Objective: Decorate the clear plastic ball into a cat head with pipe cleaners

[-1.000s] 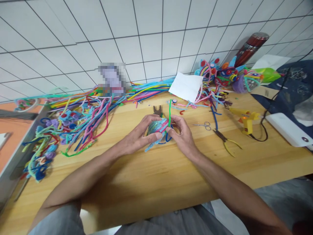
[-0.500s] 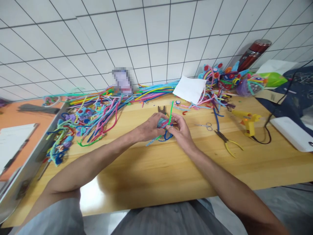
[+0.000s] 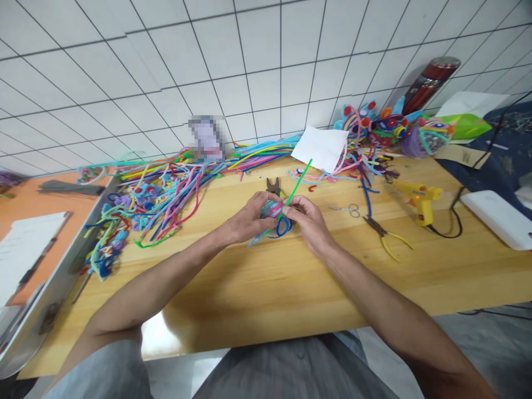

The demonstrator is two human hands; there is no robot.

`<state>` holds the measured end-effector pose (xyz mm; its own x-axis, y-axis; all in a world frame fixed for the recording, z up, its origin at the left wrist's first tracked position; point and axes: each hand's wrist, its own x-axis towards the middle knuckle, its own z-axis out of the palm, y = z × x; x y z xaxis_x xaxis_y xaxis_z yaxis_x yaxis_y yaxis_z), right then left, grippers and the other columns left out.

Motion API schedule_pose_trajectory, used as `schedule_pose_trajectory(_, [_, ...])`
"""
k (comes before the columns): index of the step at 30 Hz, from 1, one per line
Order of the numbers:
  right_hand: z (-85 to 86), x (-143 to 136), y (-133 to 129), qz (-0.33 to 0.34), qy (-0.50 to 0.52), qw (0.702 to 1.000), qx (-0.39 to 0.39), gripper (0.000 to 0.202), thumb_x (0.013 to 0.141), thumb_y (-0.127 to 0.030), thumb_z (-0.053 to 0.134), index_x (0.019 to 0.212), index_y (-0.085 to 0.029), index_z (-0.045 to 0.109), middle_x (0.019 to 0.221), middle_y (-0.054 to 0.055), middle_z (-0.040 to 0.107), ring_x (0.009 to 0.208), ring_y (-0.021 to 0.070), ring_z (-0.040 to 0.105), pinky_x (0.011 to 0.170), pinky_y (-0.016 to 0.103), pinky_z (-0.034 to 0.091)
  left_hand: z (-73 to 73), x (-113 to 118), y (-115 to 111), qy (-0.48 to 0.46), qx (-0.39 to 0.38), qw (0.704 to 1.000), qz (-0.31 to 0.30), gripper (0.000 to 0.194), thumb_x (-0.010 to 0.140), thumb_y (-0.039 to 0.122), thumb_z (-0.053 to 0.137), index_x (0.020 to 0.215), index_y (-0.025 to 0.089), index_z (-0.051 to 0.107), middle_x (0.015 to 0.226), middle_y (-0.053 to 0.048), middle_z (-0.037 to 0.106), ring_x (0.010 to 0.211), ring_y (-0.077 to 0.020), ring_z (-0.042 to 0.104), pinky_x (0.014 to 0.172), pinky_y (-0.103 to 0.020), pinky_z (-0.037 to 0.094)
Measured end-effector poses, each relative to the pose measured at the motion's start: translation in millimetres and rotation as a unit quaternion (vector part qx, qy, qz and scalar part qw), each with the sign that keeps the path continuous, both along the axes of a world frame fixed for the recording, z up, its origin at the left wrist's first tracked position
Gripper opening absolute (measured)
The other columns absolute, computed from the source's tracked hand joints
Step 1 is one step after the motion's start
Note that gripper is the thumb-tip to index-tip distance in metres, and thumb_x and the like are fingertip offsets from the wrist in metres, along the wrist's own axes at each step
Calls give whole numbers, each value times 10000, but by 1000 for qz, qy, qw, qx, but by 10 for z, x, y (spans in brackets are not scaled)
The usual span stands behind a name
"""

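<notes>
My left hand (image 3: 251,218) is wrapped round a small bundle of twisted pipe cleaners (image 3: 271,209), light blue and pink, above the middle of the table. Close on its right, my right hand (image 3: 306,217) pinches a bright green pipe cleaner (image 3: 300,181) where it meets the bundle. The green stem's free end points up and to the right. Blue loops (image 3: 284,226) hang below the fingers, and a light blue end sticks out at the lower left. Just behind the hands lie pliers (image 3: 273,185) with dark jaws.
Pipe cleaners (image 3: 189,188) are heaped at the left and along the wall. A white paper (image 3: 320,148) lies at the back. Small scissors (image 3: 353,210), yellow-handled pliers (image 3: 383,233), a yellow glue gun (image 3: 423,205) and a white box-like object (image 3: 496,221) are at the right.
The green pipe cleaner, upright before, now slants to the right and shows more of its length. Both hands stay at the bundle. The whole view has shifted slightly.
</notes>
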<state>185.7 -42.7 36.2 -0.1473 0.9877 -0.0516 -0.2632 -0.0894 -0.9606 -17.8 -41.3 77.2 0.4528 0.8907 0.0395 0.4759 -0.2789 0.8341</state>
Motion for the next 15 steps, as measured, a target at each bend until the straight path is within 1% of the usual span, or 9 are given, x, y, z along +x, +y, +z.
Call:
schedule_pose_trajectory(2, [-9, -2, 0, -11, 0, 1000, 5, 259, 714, -417, 869, 852, -257, 720, 853, -9, 748, 797, 192, 651, 733, 333, 540, -5, 9, -10, -9, 0, 1000, 2, 483, 870, 312, 736, 1335, 252, 621, 1322, -104, 620, 1188, -282, 637, 1059, -522, 584])
schedule_pose_trajectory(4, [-25, -4, 5, -20, -6, 1000, 9, 246, 714, -414, 861, 840, -259, 717, 859, -9, 747, 798, 192, 660, 750, 342, 556, -5, 17, -20, -18, -4, 1000, 4, 485, 875, 309, 730, 1342, 249, 612, 1321, -102, 619, 1194, -280, 628, 1070, -517, 575])
schedule_pose_trajectory(10, [-48, -5, 2, -48, -15, 999, 10, 260, 690, -415, 855, 858, -261, 729, 985, 14, 788, 914, 222, 714, 838, 375, 591, 20, 33, -53, -32, -41, 999, 8, 513, 865, 305, 712, 1356, 238, 583, 1305, -106, 609, 1138, -264, 621, 1055, -495, 554])
schedule_pose_trajectory(12, [-41, -10, -5, -56, -9, 998, 11, 255, 691, -404, 860, 855, -256, 732, 1003, 12, 791, 928, 215, 716, 854, 365, 586, 32, 28, -48, -34, -57, 998, 13, 518, 859, 318, 719, 1352, 234, 584, 1272, -101, 620, 1114, -258, 625, 1053, -484, 545])
schedule_pose_trajectory(15, [-35, -10, 0, -53, -7, 999, 8, 266, 697, -400, 877, 873, -248, 747, 966, 5, 794, 913, 205, 714, 846, 351, 579, 60, 18, 4, -22, -65, 998, 11, 515, 839, 372, 729, 1311, 214, 594, 1199, -97, 637, 1101, -273, 627, 1063, -493, 531])
